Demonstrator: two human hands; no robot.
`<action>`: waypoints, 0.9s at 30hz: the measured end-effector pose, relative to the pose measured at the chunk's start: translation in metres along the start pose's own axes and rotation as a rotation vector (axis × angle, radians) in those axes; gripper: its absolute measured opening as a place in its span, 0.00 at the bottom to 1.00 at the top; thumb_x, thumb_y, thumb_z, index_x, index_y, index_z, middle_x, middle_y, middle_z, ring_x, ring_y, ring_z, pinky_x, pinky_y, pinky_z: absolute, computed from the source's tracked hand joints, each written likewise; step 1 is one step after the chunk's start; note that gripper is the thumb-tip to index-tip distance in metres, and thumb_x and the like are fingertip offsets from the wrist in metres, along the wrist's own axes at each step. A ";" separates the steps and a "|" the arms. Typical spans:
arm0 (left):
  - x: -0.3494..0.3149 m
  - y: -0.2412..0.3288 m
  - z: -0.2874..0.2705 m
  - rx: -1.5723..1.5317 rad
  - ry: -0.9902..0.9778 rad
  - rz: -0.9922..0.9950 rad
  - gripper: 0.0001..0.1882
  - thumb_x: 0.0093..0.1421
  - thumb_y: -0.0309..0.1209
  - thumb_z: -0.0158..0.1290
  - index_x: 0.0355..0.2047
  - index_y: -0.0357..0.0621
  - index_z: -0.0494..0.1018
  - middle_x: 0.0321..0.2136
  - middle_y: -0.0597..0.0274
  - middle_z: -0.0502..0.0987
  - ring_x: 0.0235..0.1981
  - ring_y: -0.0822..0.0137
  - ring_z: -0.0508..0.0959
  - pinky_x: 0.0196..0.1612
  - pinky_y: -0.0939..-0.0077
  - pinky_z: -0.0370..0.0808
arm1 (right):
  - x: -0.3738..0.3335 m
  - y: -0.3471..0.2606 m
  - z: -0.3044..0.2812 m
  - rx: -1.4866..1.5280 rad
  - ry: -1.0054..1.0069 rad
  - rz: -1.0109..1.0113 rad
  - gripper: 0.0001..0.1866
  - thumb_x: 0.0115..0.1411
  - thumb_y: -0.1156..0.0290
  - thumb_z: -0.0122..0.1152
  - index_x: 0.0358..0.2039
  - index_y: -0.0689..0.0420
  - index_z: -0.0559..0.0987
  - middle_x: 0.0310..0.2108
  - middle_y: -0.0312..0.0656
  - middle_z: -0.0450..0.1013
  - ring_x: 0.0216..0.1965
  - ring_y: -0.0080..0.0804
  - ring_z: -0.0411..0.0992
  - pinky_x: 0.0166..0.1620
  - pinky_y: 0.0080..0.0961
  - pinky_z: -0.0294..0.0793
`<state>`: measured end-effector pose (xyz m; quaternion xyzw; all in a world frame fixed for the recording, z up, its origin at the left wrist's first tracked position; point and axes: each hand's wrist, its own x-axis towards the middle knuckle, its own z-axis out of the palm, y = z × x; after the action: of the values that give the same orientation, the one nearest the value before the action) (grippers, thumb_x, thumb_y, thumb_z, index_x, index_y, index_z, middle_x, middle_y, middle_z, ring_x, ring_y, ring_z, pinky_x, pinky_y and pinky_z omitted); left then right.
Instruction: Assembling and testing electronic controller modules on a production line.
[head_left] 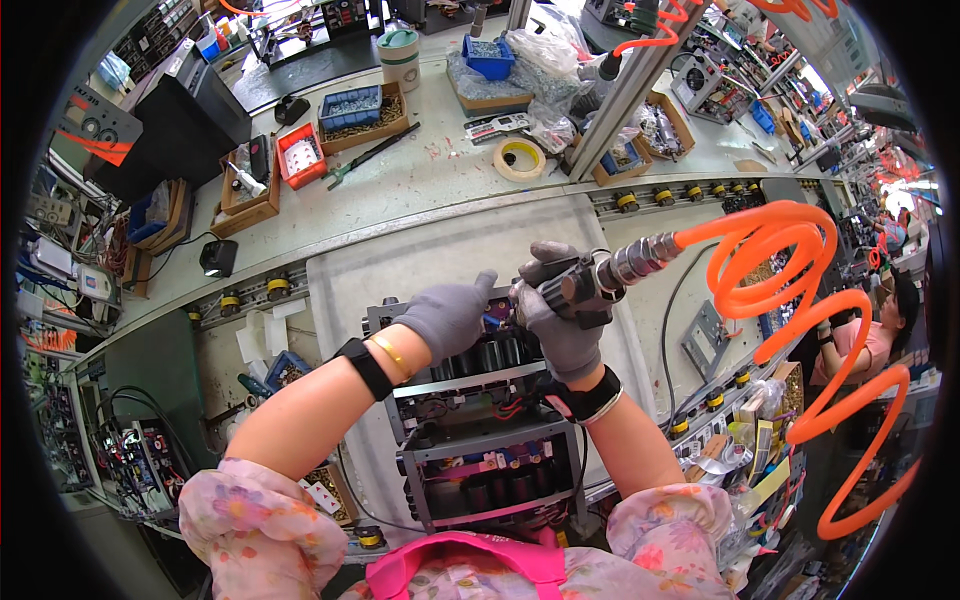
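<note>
Right fingers (pixel 543 312) gripping air tool (pixel 573 288) (orange hose (pixel 720 224)), left fingers (pixel 483 292) above framed unit (pixel 470 381), hold unclear

Before you: pale board (pixel 345 300) under metal-framed electronics (pixel 490 447). Beyond: long surface (pixel 425 185) bearing red bin (pixel 304 177), tape roll (pixel 518 175), lidded cup (pixel 401 66).
</note>
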<state>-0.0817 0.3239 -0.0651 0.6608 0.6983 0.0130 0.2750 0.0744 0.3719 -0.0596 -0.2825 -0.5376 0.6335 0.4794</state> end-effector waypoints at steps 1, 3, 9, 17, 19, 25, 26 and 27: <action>0.004 0.002 0.003 0.062 0.029 0.029 0.15 0.57 0.30 0.51 0.45 0.40 0.69 0.28 0.49 0.79 0.32 0.49 0.81 0.34 0.60 0.76 | 0.000 0.000 0.002 -0.025 0.004 0.004 0.23 0.48 0.86 0.62 0.47 0.61 0.73 0.35 0.38 0.74 0.38 0.22 0.73 0.42 0.20 0.75; 0.013 0.003 0.009 0.182 0.090 0.082 0.09 0.57 0.28 0.48 0.37 0.38 0.72 0.27 0.48 0.80 0.30 0.49 0.81 0.31 0.60 0.77 | 0.000 0.001 0.005 -0.046 -0.007 0.005 0.22 0.48 0.86 0.62 0.46 0.62 0.73 0.34 0.38 0.74 0.37 0.22 0.74 0.41 0.21 0.75; 0.023 -0.004 0.025 0.248 0.218 0.125 0.07 0.57 0.30 0.48 0.33 0.42 0.74 0.23 0.51 0.79 0.26 0.52 0.82 0.25 0.60 0.77 | 0.002 0.005 0.006 -0.047 -0.001 -0.012 0.19 0.48 0.85 0.63 0.42 0.61 0.74 0.32 0.38 0.75 0.35 0.23 0.74 0.40 0.22 0.76; 0.026 -0.006 0.028 0.212 0.239 0.146 0.08 0.57 0.30 0.47 0.33 0.42 0.74 0.22 0.51 0.79 0.26 0.52 0.81 0.25 0.61 0.77 | 0.004 0.001 0.010 -0.065 -0.009 -0.038 0.18 0.49 0.86 0.64 0.41 0.61 0.74 0.31 0.38 0.75 0.34 0.23 0.74 0.40 0.22 0.76; 0.025 -0.006 0.028 0.207 0.235 0.144 0.08 0.58 0.30 0.47 0.33 0.42 0.75 0.23 0.51 0.79 0.26 0.52 0.81 0.26 0.61 0.77 | 0.005 0.000 0.012 -0.056 -0.020 -0.047 0.18 0.49 0.87 0.63 0.41 0.62 0.73 0.31 0.39 0.75 0.34 0.23 0.74 0.40 0.22 0.76; 0.020 -0.003 0.022 0.138 0.254 0.132 0.09 0.58 0.32 0.47 0.33 0.43 0.75 0.24 0.51 0.80 0.27 0.52 0.82 0.27 0.61 0.77 | 0.001 0.004 0.015 -0.104 -0.059 -0.037 0.18 0.48 0.86 0.62 0.41 0.62 0.73 0.31 0.39 0.75 0.33 0.23 0.74 0.39 0.22 0.76; 0.019 -0.003 0.021 0.121 0.238 0.122 0.09 0.58 0.32 0.47 0.32 0.44 0.76 0.24 0.52 0.80 0.27 0.52 0.82 0.27 0.61 0.77 | -0.001 0.005 0.016 -0.157 -0.074 -0.064 0.18 0.48 0.85 0.63 0.41 0.62 0.73 0.31 0.39 0.75 0.33 0.23 0.74 0.39 0.21 0.76; 0.018 -0.002 0.020 0.105 0.223 0.112 0.09 0.58 0.33 0.47 0.32 0.44 0.76 0.24 0.52 0.80 0.28 0.53 0.82 0.27 0.60 0.77 | -0.001 0.006 0.017 -0.205 -0.087 -0.082 0.18 0.47 0.84 0.63 0.41 0.62 0.73 0.31 0.39 0.75 0.33 0.23 0.74 0.39 0.21 0.76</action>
<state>-0.0755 0.3337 -0.0894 0.7068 0.6861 0.0651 0.1595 0.0586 0.3642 -0.0609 -0.2800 -0.6310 0.5667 0.4498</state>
